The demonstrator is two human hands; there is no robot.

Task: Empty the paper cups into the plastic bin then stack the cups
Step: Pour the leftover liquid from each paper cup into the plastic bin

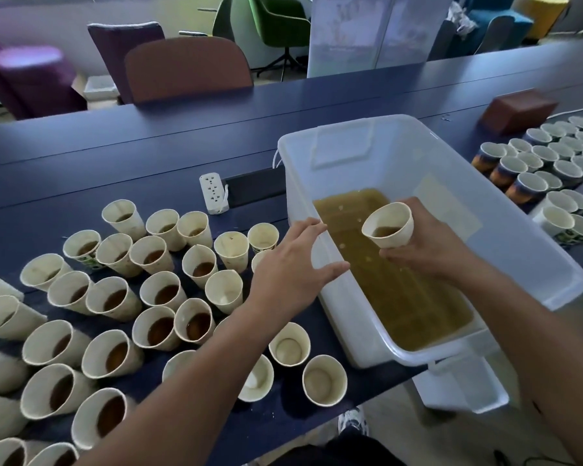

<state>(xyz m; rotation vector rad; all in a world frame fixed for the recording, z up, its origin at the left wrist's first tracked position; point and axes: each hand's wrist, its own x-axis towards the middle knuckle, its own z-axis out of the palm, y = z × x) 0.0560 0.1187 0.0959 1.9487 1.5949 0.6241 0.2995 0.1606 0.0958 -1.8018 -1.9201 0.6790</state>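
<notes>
Right hand [428, 243] grips a paper cup [388, 225] over the plastic bin [505, 210]; liquid remains inside. Left hand [286, 264] hovers, fingers [312, 227] spread, holding nothing.

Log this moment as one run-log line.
right hand: holds paper cup over plastic bin | left hand: open, empty | cup: liquid inside

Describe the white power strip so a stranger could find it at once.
Start at the big clear plastic bin holding brownish liquid. Just left of its far corner, the power strip lies flat on the dark blue table, behind the crowd of paper cups. It is the only flat white bar with sockets.
</notes>
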